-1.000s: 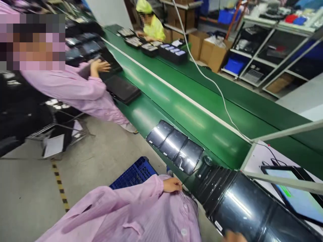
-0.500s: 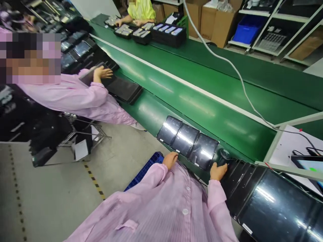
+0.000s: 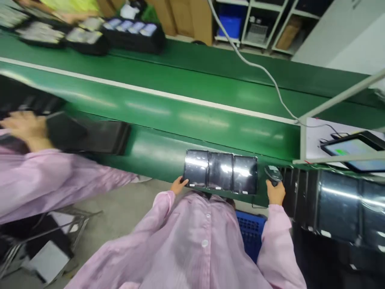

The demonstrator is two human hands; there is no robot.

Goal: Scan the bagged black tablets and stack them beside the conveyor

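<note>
On the near strip of the green bench (image 3: pixel 156 150), three dark panels (image 3: pixel 221 171) lie side by side, one white label (image 3: pixel 218 188) apiece, pretty close to the front edge. Loads of bare green left of them, up to a black tray (image 3: pixel 105 136). Row runs left-right, each panel's long axis front to back. Left hand (image 3: pixel 178 185) touches the leftmost one's near-left corner, can't tell if it's pinching. Right hand (image 3: pixel 276 193) is wrapped round the one scanner (image 3: pixel 273 173), just right of the row, head end pointing at the bench's far side.
</note>
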